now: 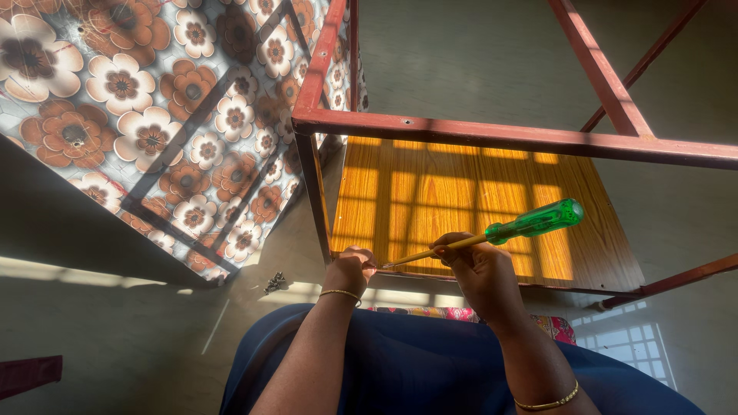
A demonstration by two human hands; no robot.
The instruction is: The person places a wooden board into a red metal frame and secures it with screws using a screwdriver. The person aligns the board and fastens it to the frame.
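Observation:
My right hand [480, 273] grips a screwdriver [530, 224] with a clear green handle and a yellow-sleeved shaft; its tip points left toward my left hand [350, 269]. My left hand is closed, fingertips pinched at the near edge of a wooden board [461, 207], right by the screwdriver's tip. Whatever it pinches is too small to make out. The board lies inside a red-brown metal frame [500, 134], with sunlight in window-pane patches on it. Both wrists carry thin gold bangles.
A flower-patterned panel [154, 123] with dark metal bars leans at the left, against the frame. A small heap of screws [274, 283] lies on the grey floor beside it. My blue-clad lap [407, 369] fills the bottom. A patterned cloth [461, 313] lies under the board's edge.

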